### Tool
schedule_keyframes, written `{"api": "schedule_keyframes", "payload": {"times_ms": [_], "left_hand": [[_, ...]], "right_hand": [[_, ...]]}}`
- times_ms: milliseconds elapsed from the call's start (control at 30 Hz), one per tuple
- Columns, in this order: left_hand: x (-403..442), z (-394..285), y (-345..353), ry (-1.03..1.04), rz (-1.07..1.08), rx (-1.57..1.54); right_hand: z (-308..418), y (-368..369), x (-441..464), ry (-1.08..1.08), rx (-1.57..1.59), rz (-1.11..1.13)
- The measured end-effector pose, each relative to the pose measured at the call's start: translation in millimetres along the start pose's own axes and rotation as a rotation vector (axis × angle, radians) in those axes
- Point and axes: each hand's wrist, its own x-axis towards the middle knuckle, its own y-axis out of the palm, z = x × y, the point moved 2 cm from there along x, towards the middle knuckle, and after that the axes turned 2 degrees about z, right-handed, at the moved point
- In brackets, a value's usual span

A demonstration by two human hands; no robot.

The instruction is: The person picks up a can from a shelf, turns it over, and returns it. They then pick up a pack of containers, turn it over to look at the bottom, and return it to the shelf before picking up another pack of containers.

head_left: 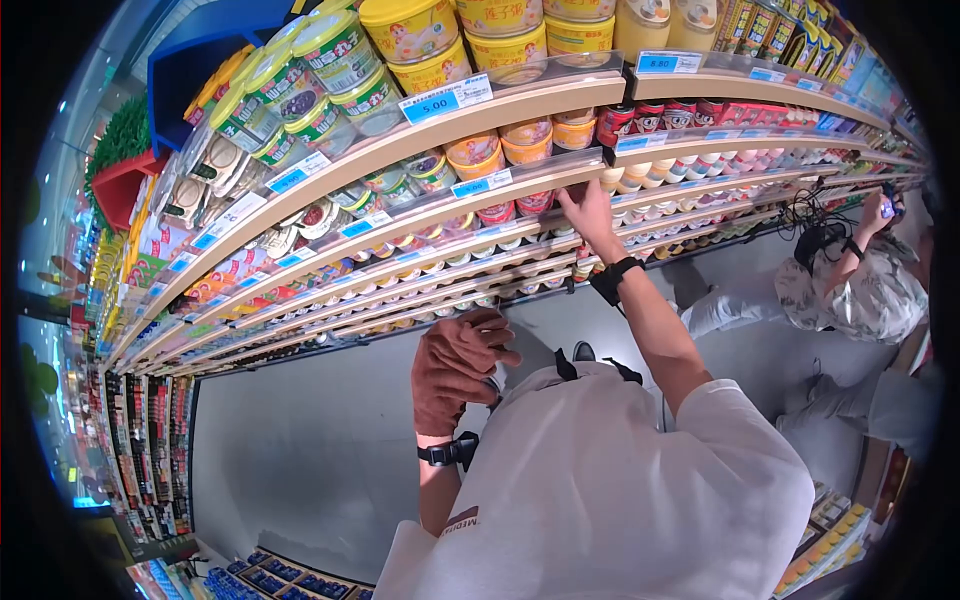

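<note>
The brown glove (442,385) ran lengthwise from the left wrist up toward the shelf, its fingers bent over to the right. Farther right, the red tubs (535,203) stood with their upright axes slanting in the curved view, lids toward the board above.

The glove covered the left hand (466,362), which hung in front of the person's body with curled fingers; whether it gripped anything could not be told. The red tubs sat on a lower tier, just left of the right hand (592,215). That hand was bare and raised to the shelf edge, thumb and a finger apart, the other fingers partly hidden; whether it touched or had hold of a tub could not be told.

At the far left a red bin (125,190) stood near green turf (118,135), with a rack of packed goods (145,450) lower down. Grey floor (300,440) spread below the long curved shelf (540,100), whose tiers carried green-labelled tubs (335,50), yellow tubs (410,25) and blue price tags (435,105). The white shirt (610,480) filled the lower middle. At the right, a person in a patterned shirt (865,300) was near the shelf, and yellow boxes (825,545) lined a display below.
</note>
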Motion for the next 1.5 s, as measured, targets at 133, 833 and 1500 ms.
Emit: {"api": "schedule_keyframes", "payload": {"times_ms": [133,833,1500], "left_hand": [[1,2,2,0.003,-0.017,-0.005],[5,7,6,0.013,-0.045,-0.046],[-9,18,6,0.046,-0.042,-0.066]], "right_hand": [[-5,1,5,0.005,-0.027,0.028],[-9,2,3,0.016,-0.093,0.101],[8,-20,29,0.009,-0.371,0.274]]}}
